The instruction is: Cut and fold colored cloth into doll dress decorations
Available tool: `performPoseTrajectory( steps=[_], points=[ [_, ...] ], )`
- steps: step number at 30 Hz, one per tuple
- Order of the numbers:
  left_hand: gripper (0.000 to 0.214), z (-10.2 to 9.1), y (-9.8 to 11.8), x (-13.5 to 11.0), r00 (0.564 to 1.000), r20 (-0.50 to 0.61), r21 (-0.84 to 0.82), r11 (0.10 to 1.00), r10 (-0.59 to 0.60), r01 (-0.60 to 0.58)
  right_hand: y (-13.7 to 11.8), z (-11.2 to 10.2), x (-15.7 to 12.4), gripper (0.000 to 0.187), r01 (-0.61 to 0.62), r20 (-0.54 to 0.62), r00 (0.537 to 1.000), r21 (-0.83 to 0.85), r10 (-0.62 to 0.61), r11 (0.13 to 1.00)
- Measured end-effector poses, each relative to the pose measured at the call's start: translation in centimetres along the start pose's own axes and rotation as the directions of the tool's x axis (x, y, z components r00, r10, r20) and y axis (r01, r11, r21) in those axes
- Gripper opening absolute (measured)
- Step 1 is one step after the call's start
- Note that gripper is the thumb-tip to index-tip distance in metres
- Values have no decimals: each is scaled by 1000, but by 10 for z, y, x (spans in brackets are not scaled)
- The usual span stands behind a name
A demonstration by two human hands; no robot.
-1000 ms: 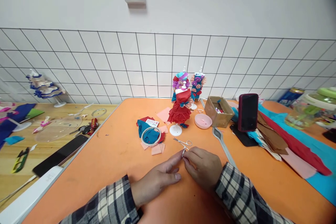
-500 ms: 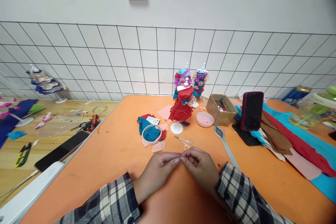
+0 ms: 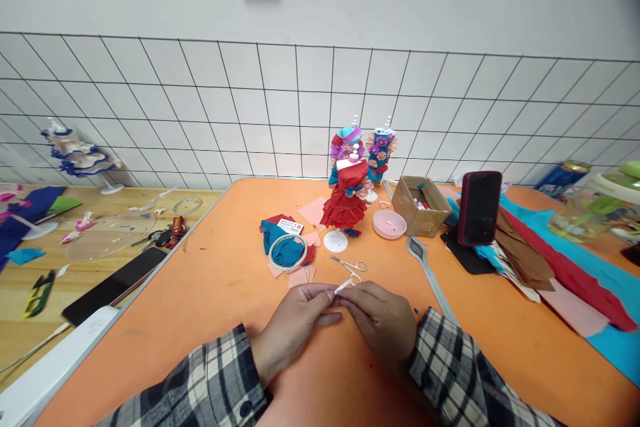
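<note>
My left hand [image 3: 297,321] pinches a narrow white strip [image 3: 343,287] between thumb and forefinger. What the strip is made of does not show. My right hand [image 3: 383,317] is closed, its fingertips meeting the left ones just below the strip; anything in its pinch is hidden. Just beyond the fingers lie small scissors [image 3: 350,265], blades pointing left. Behind them a small dress form in a red ruffled dress [image 3: 345,203] stands on a white round base [image 3: 335,241]. To the left, a white ring [image 3: 273,257] rests on teal fabric [image 3: 287,250] beside pink scraps [image 3: 300,276].
A pink dish [image 3: 389,225] and a cardboard box [image 3: 421,207] stand at the right, near an upright phone [image 3: 479,208] and fabric strips [image 3: 570,260]. Two more dressed forms stand behind the red one. Leftward, a dark phone [image 3: 114,285] and keys [image 3: 161,237] lie on wood.
The white strip now shows between my fingertips, where none was visible before. My right fingers have turned downward, and the left fingers have spread slightly. The view has shifted a little.
</note>
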State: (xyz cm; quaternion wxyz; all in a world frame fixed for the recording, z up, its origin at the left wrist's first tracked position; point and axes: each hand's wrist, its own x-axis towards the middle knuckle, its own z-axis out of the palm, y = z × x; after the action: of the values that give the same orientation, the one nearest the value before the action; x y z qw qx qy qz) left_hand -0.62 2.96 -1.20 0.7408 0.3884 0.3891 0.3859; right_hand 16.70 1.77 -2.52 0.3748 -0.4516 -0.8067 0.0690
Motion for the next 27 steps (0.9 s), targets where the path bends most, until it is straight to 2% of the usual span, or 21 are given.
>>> performPoseTrajectory(
  steps=[3, 6, 10, 13, 19, 23, 27],
  points=[
    [29, -1, 0, -1, 1000, -13, -15, 1000, -7, 7, 0, 0, -1, 24, 25, 24, 999, -88, -23, 996],
    [29, -2, 0, -1, 1000, 2, 25, 1000, -7, 7, -1, -2, 1, 25, 22, 21, 1000, -99, -20, 995],
    [32, -3, 0, 0, 1000, 29, 188, 982, -11, 6, -2, -5, 4, 20, -72, 24, 997, -29, 72, 997],
    [33, -3, 1, 2, 999, 38, 324, 945, 30, -41, -5, -6, 6, 15, -146, 29, 989, 23, 145, 989],
    [29, -6, 2, 4, 990, -2, 564, 818, 143, -117, -10, -9, 6, 14, -138, 56, 990, 81, 133, 987],
    [26, -5, 4, 2, 990, 8, 566, 815, 144, -123, -9, -8, 5, 15, -111, 51, 993, 79, 107, 991],
    [26, -1, 5, 0, 995, 11, 440, 894, 96, -91, -7, -6, 4, 15, -79, 67, 995, 65, 75, 995]
  ],
)
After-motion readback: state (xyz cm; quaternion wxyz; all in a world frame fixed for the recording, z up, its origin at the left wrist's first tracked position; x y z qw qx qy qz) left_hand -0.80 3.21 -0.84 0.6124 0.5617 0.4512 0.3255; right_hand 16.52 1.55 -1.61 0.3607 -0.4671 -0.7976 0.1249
